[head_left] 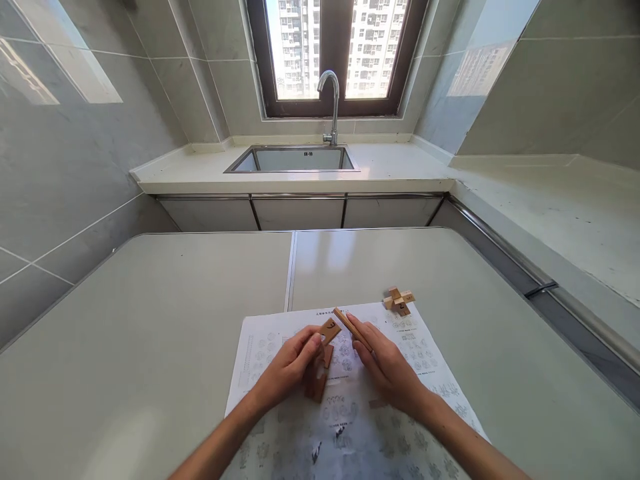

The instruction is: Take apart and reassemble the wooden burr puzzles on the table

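Note:
My left hand [300,357] pinches a flat wooden puzzle piece [330,329] with a dark mark on its face. Below those fingers, more reddish-brown wooden pieces [318,385] show, partly hidden by the hand; whether they are held or lie on the paper I cannot tell. My right hand [383,360] is closed on a narrow wooden puzzle piece [353,328], seen edge-on and tilted toward the left one. The two held pieces are close together, over a printed instruction sheet [363,387]. An interlocked wooden cross [399,301] with dark marks sits at the sheet's upper right corner.
The sheet lies on a pale table [150,347] with a seam [291,267] down its middle. Beyond its far edge is a white counter [400,160] with a sink [300,159] and a curved faucet [334,107] under a window. Tiled walls flank both sides.

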Demonstrator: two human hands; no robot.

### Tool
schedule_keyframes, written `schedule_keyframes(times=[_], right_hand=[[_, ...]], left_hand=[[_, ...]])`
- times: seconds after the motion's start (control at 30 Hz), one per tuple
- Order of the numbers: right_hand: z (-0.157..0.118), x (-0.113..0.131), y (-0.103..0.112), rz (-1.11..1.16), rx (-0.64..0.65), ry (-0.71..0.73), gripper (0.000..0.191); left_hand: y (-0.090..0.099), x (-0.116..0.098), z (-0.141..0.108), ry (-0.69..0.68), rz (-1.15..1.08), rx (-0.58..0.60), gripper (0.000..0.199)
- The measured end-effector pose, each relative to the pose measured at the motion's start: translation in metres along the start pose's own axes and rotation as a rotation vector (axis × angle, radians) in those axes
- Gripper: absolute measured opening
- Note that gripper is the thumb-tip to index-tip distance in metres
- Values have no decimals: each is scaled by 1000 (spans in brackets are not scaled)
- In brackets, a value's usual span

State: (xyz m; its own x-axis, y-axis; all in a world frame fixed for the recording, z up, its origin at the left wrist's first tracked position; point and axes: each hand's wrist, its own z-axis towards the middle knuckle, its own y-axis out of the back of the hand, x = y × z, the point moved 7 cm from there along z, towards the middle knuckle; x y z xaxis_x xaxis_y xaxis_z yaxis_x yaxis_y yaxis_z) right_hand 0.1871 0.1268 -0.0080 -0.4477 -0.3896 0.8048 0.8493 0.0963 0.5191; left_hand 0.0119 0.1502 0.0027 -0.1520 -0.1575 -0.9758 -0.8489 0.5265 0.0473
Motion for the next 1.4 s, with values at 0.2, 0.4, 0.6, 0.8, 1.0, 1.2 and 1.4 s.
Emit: schedule_keyframes(times=[0.2, 0.4, 0.6, 0.8, 1.0, 1.2, 1.4], right_hand=[[0, 0, 0, -9, -4, 3, 51], [0, 0, -2, 37, 3, 3, 51], [-2, 6, -6, 96, 36, 39, 52], [-5, 7, -9, 71, 65, 43, 54], [-5, 10, -11, -10, 82, 83, 57], [-6, 15, -14, -96, 79, 145, 61], [-6, 25, -17, -195, 125, 216, 64]], left_hand=[[20, -2, 5, -53, 9, -152, 44], [0, -3, 0, -54, 51, 16, 43], [-12, 1, -3, -96, 76, 122, 43], [-15, 3, -4, -86, 95, 138, 44], [-15, 5, -4, -78, 119, 125, 41], [-16, 7, -4, -64, 88, 144, 39], [-19, 8, -4, -56, 60, 192, 39]])
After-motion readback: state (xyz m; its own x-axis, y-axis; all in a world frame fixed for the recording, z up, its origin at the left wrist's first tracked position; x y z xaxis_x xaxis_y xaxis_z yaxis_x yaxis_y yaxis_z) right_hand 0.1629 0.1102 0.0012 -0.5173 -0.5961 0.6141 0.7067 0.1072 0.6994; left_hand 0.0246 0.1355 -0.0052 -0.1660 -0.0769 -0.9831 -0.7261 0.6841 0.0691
